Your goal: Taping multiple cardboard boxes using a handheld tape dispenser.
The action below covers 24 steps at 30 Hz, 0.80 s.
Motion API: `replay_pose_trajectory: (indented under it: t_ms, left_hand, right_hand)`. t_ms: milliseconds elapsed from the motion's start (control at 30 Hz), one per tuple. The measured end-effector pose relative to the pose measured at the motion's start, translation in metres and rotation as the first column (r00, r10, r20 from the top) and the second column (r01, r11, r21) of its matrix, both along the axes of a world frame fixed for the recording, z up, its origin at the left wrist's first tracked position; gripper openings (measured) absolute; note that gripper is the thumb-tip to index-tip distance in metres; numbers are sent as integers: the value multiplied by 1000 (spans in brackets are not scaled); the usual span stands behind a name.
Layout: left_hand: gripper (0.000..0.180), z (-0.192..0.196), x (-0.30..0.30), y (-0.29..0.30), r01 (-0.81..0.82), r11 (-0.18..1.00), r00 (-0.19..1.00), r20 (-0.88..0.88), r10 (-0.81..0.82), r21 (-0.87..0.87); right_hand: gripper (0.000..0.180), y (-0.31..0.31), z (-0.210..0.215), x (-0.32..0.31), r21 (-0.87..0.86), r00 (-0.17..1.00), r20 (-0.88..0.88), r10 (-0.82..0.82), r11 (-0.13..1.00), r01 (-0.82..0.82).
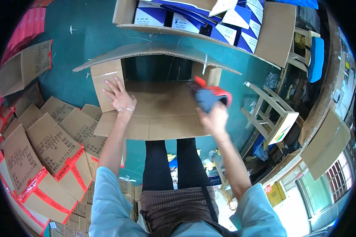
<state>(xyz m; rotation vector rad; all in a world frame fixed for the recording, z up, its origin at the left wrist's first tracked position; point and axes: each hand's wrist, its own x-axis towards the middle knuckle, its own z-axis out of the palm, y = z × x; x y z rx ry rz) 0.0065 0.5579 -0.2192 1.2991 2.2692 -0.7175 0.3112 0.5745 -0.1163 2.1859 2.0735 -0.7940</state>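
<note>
An open cardboard box (162,112) stands before my legs, its far flap (162,50) spread outward and its dark inside showing. My left hand (120,94) lies on the box's left flap, fingers spread, with a thin bracelet at the wrist. My right hand (215,118) is closed around a tape dispenser (209,96), dark with red parts and smeared by motion. It is over the right side of the box, near the right flap (213,75). Whether the dispenser touches the cardboard, I cannot tell.
A large carton (275,33) holding several blue-and-white boxes (186,23) stands beyond. Taped brown cartons (53,146) are stacked at the left, near a loose open carton (27,67). At the right are a wooden stool (269,112) and a blue-padded seat (315,59).
</note>
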Motion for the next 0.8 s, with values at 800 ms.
replay_pose_trajectory:
  t_ms: [800]
  left_hand:
    - [139,-16,52,-24,-206,848,971,207,117,488]
  right_hand:
    - [36,134,48,20,68,891,-107,441,897,-436]
